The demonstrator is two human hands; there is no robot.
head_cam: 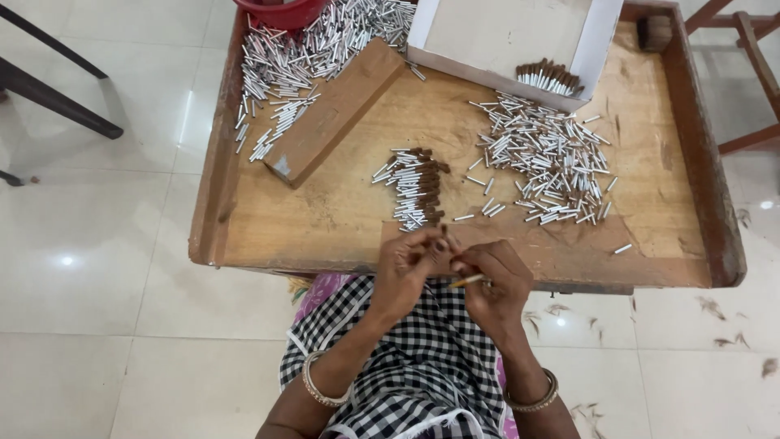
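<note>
At the near edge of the worktop (341, 219), I see both hands brought together over the lap so that the small piece being worked sits close under the eye. My reading is that the left hand (410, 268) is closed in a pinch on a short dark-tipped stick (443, 241), its brown end pointing away toward the far side. The right hand (496, 284) is curled shut around a thin yellowish stick (467, 281), whose tip points left toward the other hand; whether the two sticks touch I cannot tell.

Just beyond the fingers lies a neat row of brown-tipped silver tubes (418, 189), laid side by side within easy reach, which suggests a place for pieces of one kind. To the right of it, a loose heap of plain silver tubes (544, 167) spreads across the wood, also near enough to pick from without stretching.

At the far side stands a white cardboard box (504, 41), holding a small bundle of brown-tipped tubes (551, 77) in its near right corner. To the far left, a wooden block (337, 110) lies at a slant, fencing off a larger pile of silver tubes (325, 45) beside a red bowl (280, 12). A raised wooden rim (703, 154) keeps everything from rolling onto the tiled floor (97, 244).
</note>
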